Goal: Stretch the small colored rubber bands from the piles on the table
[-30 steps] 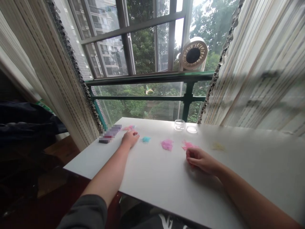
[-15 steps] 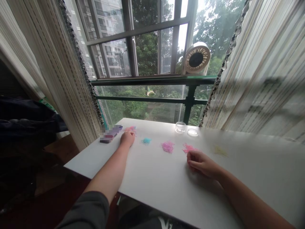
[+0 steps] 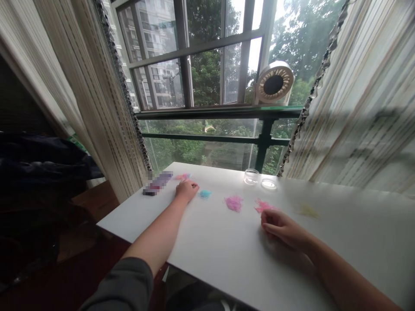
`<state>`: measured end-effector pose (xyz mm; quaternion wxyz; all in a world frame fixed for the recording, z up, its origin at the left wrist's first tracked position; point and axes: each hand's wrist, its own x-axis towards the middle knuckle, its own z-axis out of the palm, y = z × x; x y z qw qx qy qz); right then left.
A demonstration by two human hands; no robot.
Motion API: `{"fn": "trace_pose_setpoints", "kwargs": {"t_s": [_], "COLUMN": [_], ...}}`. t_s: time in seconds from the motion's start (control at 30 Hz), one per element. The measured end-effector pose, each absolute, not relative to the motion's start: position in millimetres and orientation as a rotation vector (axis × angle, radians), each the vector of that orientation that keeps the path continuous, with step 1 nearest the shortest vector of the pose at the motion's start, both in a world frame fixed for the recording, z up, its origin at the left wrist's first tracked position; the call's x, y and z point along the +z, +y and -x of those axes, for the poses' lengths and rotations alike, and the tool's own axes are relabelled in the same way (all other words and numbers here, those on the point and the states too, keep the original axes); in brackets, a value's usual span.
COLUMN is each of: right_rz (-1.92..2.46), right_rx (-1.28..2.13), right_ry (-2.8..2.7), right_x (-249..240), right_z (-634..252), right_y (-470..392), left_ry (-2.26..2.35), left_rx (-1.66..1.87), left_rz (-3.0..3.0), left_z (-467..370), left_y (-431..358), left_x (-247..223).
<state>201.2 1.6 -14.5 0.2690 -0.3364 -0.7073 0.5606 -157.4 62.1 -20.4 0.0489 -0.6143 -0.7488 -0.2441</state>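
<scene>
Grip of my left hand (image 3: 187, 190): fingertips drawn together, between mixed-colour pile (image 3: 183, 176) and blue pile (image 3: 205, 194); whether clamped on strand, cannot tell. My right hand (image 3: 280, 226): loosely curled beside pink pile (image 3: 264, 205), palm contents hidden. Step in hand, my judgement: left-hand handling of fine strands; next move calls for light pinch. Purple pile (image 3: 234, 203), yellow pile (image 3: 307, 210): thin, tangled. Clear round jar (image 3: 251, 177) beside flat disc (image 3: 269, 184). Table (image 3: 210, 246): white, smooth.

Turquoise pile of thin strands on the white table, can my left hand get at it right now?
Probably yes: your left hand is just left of the turquoise pile of thin strands, with only white tabletop showing between them.
</scene>
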Motion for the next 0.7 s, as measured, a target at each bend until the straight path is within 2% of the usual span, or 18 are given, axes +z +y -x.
{"fn": "trace_pose_setpoints", "kwargs": {"t_s": [0.43, 0.6, 0.7], "right_rz": [0.929, 0.915, 0.898], "right_rx": [1.495, 1.511, 1.488], "right_ry": [-1.931, -1.884, -1.868], "right_x": [-14, -12, -13], "right_z": [-200, -196, -195], "right_y": [1, 1, 2], "left_ry": [-2.238, -1.900, -1.633], "left_rx": [-0.834, -1.046, -1.000], "left_rz": [1.904, 2.316, 2.642], "left_z": [137, 76, 29], "left_y": [53, 29, 10], "left_x": [-7, 10, 18]}}
